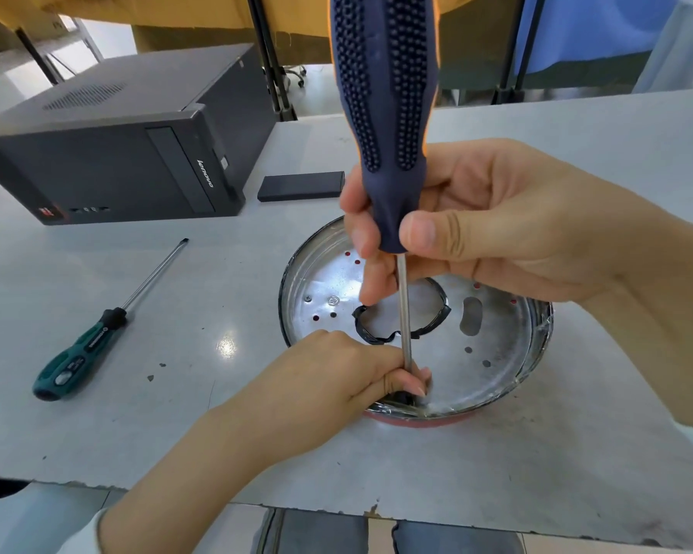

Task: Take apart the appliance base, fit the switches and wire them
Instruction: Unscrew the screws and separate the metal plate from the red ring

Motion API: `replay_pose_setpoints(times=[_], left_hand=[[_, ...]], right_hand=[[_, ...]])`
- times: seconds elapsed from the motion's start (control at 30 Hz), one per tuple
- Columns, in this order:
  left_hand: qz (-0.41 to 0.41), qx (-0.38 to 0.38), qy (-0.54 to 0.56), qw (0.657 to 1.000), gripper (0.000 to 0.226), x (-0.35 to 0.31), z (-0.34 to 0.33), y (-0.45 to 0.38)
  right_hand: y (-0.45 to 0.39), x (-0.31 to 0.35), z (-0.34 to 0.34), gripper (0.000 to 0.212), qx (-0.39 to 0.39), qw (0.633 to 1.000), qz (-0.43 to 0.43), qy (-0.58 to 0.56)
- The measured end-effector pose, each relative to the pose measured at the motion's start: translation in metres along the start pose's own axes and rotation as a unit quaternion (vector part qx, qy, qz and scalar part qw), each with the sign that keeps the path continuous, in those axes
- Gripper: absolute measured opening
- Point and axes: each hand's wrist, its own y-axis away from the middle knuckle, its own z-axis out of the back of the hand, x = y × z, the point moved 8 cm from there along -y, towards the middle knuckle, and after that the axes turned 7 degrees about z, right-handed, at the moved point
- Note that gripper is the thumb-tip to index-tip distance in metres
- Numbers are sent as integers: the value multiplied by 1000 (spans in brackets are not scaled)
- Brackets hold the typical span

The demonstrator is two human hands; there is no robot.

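Appliance base [493, 333], round metal pan on the table [537, 453]: not yet apart, no switches or wiring visible; judged an early unscrewing stage. Right hand [497, 229] gripped the blue screwdriver [385, 113] upright, shaft reaching the near rim; left hand [337, 373] pinched the shaft's tip there, steadying it.

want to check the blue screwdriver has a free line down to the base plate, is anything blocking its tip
Mostly clear. The blue screwdriver, held by the right hand, runs straight down to the near rim of the metal base plate. Only the left hand is there, its fingers pinching the shaft and hiding the tip.
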Motion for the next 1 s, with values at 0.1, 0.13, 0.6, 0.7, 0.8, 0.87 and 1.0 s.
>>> replay_pose_setpoints(times=[0.1, 0.13, 0.6, 0.7, 0.8, 0.87, 1.0], left_hand=[[3, 7, -1, 1000, 26, 1, -1, 1], [4, 8, -3, 1000, 26, 1, -2, 0], [-2, 9, -7, 1000, 34, -2, -1, -2], [-12, 3, -8, 1000, 27, -3, 0, -1], [-28, -7, -14, 999, 24, -5, 1, -1], [-39, -10, -20, 999, 23, -7, 1, 0], [-36, -15, -23, 999, 24, -6, 0, 1]], right_hand=[[4, 3, 5, 26, -91, 995, 13, 45], [7, 5, 7, 26, -132, 989, 25, 67], [6, -1, 6, 45, -21, 1000, 20, 10], [4, 2, 1, 39, 17, 999, 21, -23], [3, 2, 6, 25, -23, 1000, 18, -10], [5, 3, 9, 21, -55, 998, 23, 4], [10, 7, 9, 13, -127, 990, 41, 49]])
